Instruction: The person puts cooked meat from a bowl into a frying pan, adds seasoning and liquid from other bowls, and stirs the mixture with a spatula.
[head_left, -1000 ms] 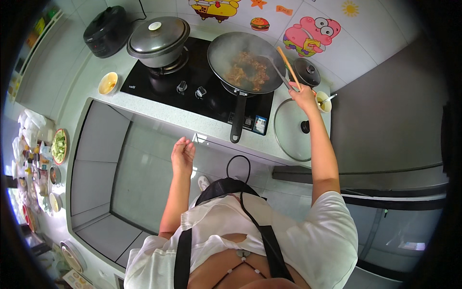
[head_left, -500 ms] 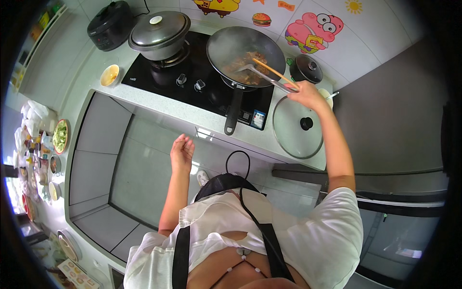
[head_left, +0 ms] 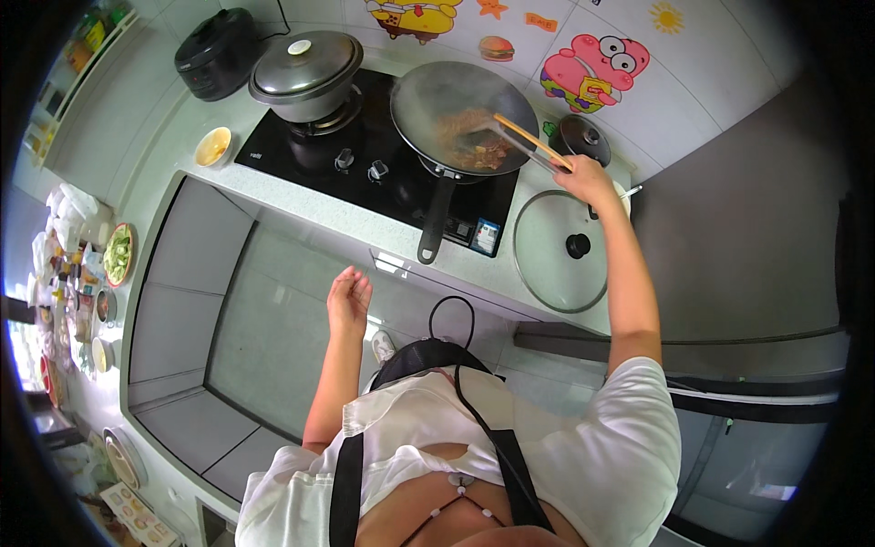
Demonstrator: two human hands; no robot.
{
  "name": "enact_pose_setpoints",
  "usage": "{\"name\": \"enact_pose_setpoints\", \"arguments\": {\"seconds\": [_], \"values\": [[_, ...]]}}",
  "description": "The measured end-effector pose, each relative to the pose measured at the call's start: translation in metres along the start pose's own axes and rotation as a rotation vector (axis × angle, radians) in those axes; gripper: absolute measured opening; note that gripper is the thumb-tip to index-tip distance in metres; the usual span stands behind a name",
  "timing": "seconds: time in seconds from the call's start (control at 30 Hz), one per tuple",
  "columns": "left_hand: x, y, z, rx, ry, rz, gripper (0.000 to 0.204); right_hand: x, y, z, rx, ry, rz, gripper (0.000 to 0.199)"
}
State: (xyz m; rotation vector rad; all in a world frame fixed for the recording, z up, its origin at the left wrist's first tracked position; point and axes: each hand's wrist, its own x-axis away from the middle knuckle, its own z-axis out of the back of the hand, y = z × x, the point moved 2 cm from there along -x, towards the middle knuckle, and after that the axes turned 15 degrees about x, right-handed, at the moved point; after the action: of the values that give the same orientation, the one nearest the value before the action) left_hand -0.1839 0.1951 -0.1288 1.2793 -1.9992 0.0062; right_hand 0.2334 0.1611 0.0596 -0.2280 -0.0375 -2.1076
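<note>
Browned food (head_left: 492, 160) lies in the pan, mostly at its middle and right side, under some steam. Nearest to me, my left hand (head_left: 349, 296) hangs in the air before the counter, its fingers loosely bent; I see nothing in them. The glass lid (head_left: 547, 255) lies on the counter, by my right forearm. The pan handle (head_left: 437, 219) points toward me and no hand holds it, so I think the left one could steady it if the pan slides. Farther, my right hand (head_left: 588, 180) has its fingers narrow around a metal spatula (head_left: 527, 152) and wooden chopsticks (head_left: 536, 140), both reaching into the pan (head_left: 427, 102). To stir well, I would slide the spatula low under the pieces, turn them inward gently, and hold my wrist away from the hot rim.
</note>
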Motion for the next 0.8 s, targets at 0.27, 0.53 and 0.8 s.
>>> {"name": "enact_pose_setpoints", "arguments": {"seconds": [0.27,0.53,0.8], "values": [[0.002,-0.003,-0.003,-0.006,0.006,-0.009,0.021,-0.044,-0.029,-0.015,-0.010,0.198,-0.071,0.035],[0.001,-0.003,-0.002,-0.001,-0.013,0.001,0.019,-0.003,0.009,0.041,0.013,-0.041,0.049,0.038],[0.000,-0.008,-0.007,0.013,-0.026,0.010,0.018,0.032,-0.008,0.089,0.155,-0.218,0.009,0.029]]}}
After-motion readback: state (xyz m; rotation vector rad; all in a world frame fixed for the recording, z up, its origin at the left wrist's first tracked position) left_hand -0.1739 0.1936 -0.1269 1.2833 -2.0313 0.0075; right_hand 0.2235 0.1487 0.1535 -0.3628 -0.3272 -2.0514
